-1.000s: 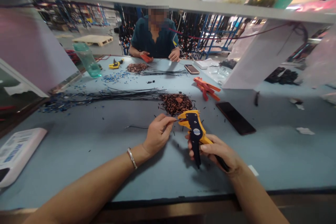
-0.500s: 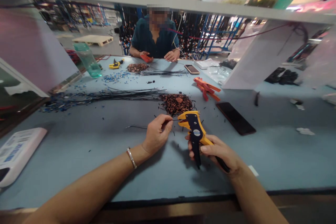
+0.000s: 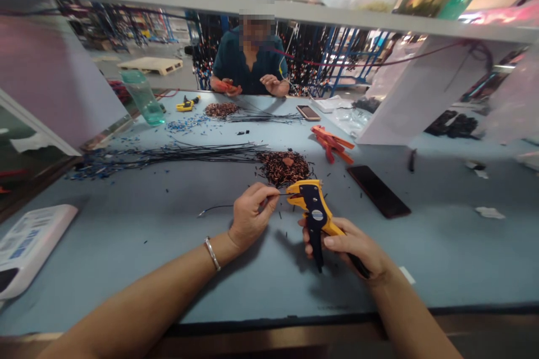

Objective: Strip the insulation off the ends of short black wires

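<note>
Between thumb and fingers, my left hand pinches a thin black wire. One end trails out to the left with a small pale-blue tip; the other reaches the jaws of a yellow and black wire stripper. My right hand is wrapped round the stripper's handles. The jaws point left, toward my left hand. Just beyond them lies a heap of short black and copper-coloured wire scraps. A bundle of long black wires stretches left from the heap, with blue ends at the far left.
Red-orange pliers and a black phone lie to the right. A white device sits at the left edge, a green bottle farther back. Across the table sits a co-worker holding something red, behind an overhead shelf.
The wire's free end has shifted slightly and its tip shows more clearly; its other end sits nearer the stripper jaws. The co-worker's hands have moved a little.
</note>
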Demonstrator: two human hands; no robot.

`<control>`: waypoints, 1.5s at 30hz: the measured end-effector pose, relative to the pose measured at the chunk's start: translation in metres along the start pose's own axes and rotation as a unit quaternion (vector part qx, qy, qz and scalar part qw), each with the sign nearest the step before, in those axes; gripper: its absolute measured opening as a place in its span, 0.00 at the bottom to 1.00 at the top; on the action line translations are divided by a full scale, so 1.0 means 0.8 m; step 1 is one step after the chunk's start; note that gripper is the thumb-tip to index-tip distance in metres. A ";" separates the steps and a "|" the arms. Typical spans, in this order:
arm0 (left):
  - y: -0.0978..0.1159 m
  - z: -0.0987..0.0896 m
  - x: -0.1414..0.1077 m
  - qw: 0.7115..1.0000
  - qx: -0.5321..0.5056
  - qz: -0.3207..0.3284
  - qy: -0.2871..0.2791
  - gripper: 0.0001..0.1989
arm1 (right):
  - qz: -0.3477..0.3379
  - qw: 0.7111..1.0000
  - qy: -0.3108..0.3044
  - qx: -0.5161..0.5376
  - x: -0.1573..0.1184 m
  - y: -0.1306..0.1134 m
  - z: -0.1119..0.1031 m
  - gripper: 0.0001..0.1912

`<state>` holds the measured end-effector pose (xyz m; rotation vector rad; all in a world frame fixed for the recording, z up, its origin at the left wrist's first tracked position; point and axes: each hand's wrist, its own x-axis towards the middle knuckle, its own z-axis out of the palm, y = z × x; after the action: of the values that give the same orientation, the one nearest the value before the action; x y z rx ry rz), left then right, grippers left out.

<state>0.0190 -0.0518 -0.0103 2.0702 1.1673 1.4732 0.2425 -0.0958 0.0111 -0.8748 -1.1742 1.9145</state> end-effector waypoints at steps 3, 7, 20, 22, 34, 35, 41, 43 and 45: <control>0.001 -0.001 0.000 1.000 -0.004 0.017 0.003 0.07 | 0.002 1.000 -0.015 -0.002 0.001 0.003 -0.003 0.23; 0.003 -0.002 0.000 0.999 -0.001 0.032 0.008 0.07 | -0.003 0.999 -0.038 -0.002 0.003 0.008 -0.009 0.24; 0.006 -0.002 0.001 0.999 -0.007 0.048 -0.009 0.06 | -0.022 1.000 -0.001 -0.020 0.005 0.004 0.002 0.22; 0.004 -0.001 0.001 0.999 -0.012 0.032 -0.004 0.06 | -0.024 1.000 -0.003 -0.017 0.005 0.004 0.002 0.22; 0.006 -0.001 0.001 1.000 -0.023 0.012 -0.004 0.06 | -0.030 0.998 -0.024 -0.043 0.005 0.005 0.000 0.22; 0.005 -0.001 0.001 1.000 -0.026 0.016 -0.005 0.06 | -0.034 0.998 -0.027 -0.045 0.005 0.007 0.000 0.22; 0.001 0.000 0.000 0.998 -0.033 0.053 0.001 0.05 | -0.037 0.997 -0.016 -0.072 0.007 0.014 -0.001 0.21; 0.001 0.000 0.000 0.998 -0.031 0.050 0.003 0.05 | -0.039 0.996 -0.007 -0.085 0.007 0.015 0.000 0.20; 0.001 0.001 0.000 0.999 -0.031 0.042 0.003 0.05 | -0.040 0.995 -0.002 -0.093 0.006 0.016 0.001 0.19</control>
<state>0.0199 -0.0518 -0.0100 2.0985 1.0354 1.5346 0.2363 -0.0960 -0.0010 -0.9076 -1.3868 1.7651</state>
